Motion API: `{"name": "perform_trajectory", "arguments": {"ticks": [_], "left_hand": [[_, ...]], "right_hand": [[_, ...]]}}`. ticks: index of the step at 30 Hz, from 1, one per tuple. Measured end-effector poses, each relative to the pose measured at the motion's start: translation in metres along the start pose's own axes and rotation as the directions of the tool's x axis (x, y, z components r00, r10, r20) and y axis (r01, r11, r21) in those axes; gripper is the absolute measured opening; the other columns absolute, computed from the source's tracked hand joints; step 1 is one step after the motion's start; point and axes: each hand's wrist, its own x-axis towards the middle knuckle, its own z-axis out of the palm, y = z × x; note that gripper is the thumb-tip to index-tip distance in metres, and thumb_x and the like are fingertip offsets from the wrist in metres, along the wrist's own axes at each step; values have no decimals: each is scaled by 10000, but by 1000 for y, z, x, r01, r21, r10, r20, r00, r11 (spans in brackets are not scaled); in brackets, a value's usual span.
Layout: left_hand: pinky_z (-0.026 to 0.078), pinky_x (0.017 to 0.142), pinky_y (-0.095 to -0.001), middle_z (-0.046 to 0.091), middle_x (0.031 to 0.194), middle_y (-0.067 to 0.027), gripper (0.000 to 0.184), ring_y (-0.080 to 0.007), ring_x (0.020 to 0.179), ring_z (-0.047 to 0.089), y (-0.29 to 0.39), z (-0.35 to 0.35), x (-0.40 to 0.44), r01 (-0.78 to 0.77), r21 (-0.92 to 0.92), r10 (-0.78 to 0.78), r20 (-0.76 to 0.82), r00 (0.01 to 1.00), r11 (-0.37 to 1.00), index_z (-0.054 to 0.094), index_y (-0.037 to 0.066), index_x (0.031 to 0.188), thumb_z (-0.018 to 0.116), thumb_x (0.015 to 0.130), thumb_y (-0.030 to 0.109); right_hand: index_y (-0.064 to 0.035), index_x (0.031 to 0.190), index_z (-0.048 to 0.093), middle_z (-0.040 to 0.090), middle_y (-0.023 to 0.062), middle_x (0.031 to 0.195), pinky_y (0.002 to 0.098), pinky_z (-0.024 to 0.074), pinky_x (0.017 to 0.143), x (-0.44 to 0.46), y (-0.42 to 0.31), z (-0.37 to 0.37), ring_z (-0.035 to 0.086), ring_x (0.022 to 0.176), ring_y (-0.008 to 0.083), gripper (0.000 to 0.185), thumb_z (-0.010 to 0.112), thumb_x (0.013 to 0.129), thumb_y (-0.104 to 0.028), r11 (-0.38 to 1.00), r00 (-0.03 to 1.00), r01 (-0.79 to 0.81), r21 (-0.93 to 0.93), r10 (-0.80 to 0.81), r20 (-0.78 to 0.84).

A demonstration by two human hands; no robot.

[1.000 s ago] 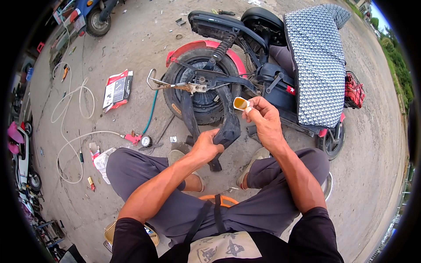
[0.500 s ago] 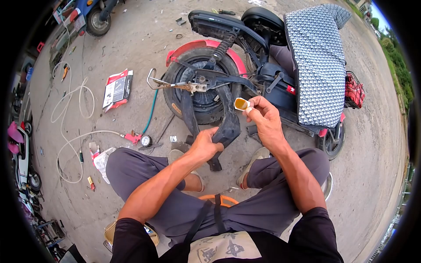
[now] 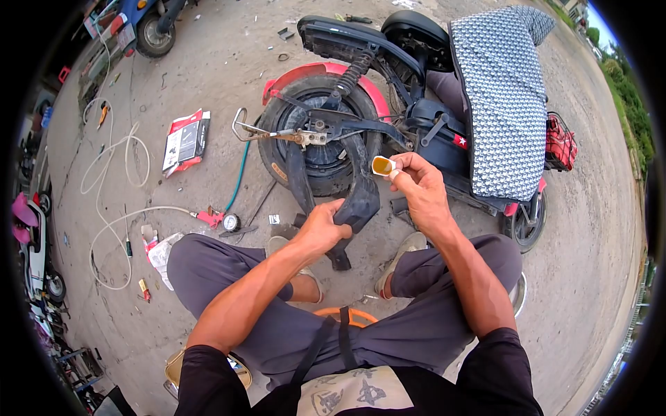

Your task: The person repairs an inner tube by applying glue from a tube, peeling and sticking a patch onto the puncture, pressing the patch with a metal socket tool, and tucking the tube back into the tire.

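Observation:
A black inner tube hangs out from the scooter's rear wheel, and my left hand is closed round its lower part. Between the thumb and fingers of my right hand is a small patch with an amber middle and a white edge. The patch is held just above and right of the tube, apart from it. The scooter lies on its side, with a red fender round the wheel.
An air hose with a gauge lies on the ground at the left, near a red and white package. A patterned cover drapes the scooter's front. A blue vehicle stands at the upper left.
My right hand has shifted very slightly right and down with the patch. My left hand stays on the tube, almost unmoved.

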Motion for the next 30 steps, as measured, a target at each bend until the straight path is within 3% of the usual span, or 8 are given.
{"name": "perform_trajectory", "arguments": {"ticks": [4,7,16,19,28,30], "left_hand": [[517,800,-257,712,1008,-10,507,-91,871,654,9,2,-5,-17,-43,17,-1,1000,999,655,7,1312,700,811,-55],[514,804,-260,711,1009,-9,490,-94,877,652,15,2,-9,-32,-34,31,-15,999,999,661,11,1297,753,816,-23],[505,745,-267,697,939,8,471,-81,822,626,8,-5,-5,-82,96,85,-20,996,992,691,19,1251,768,790,-34],[501,739,-266,696,932,12,468,-81,814,620,7,-6,-4,-80,118,83,-20,996,990,694,24,1247,758,787,-38],[495,725,-278,692,897,11,405,-81,797,600,6,-5,-5,-97,178,102,-23,994,979,692,16,1198,746,800,-29],[495,722,-282,689,888,10,383,-83,792,596,8,-5,-6,-99,184,103,-17,995,978,690,14,1180,746,803,-29]], "right_hand": [[-24,1026,650,693,3,1004,245,507,800,0,-7,-3,630,919,61,59,628,1001,-73,992,997,-74,-105,76,17],[-11,990,654,626,-49,841,223,425,664,0,-3,-4,531,761,17,103,680,973,-109,994,997,-41,-105,47,61],[22,908,653,630,-2,759,274,467,620,-6,-3,-6,553,701,54,157,716,892,-120,917,962,-128,-378,207,175],[21,911,662,625,13,734,295,463,602,-6,-5,-5,549,666,67,175,719,874,-140,886,965,-93,-454,193,179],[14,941,676,696,187,808,417,509,689,-6,-9,-2,640,705,309,248,725,851,-212,788,960,14,-616,161,228],[24,943,676,664,102,767,348,480,636,-7,-13,-1,578,672,174,199,704,846,-148,764,961,52,-643,137,240]]}}
